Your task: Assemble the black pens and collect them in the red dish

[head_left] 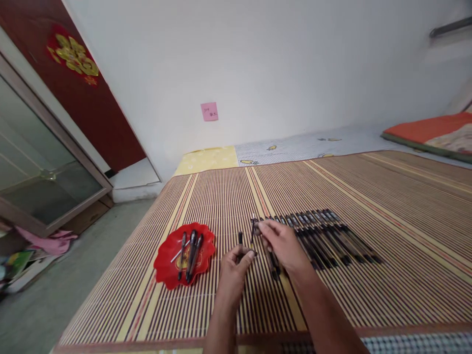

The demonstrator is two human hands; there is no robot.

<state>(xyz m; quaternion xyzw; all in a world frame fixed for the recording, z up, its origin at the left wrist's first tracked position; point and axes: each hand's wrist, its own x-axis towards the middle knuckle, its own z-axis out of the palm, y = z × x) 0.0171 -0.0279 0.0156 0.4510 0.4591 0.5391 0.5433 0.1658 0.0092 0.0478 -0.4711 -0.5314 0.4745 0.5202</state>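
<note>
My left hand (236,263) is closed around the lower end of a slim dark pen (252,231), which points up and away with its tip bare. A short black piece, perhaps a cap (240,239), also sticks up from the fingers of this hand. My right hand (278,238) is pinched beside the upper end of the pen; what its fingertips hold is too small to make out. Under and right of it lies a row of capped black pens (324,238), side by side on the striped mat (206,314). Part of the row is hidden by the right hand.
Left of my hands, a red scalloped plate (162,258) holds several black pens and a thin white stick. Beyond the mat are a patterned sheet (291,147) and a white wall with a pink note (210,111). Orange folded bedding (427,129) lies at the far right.
</note>
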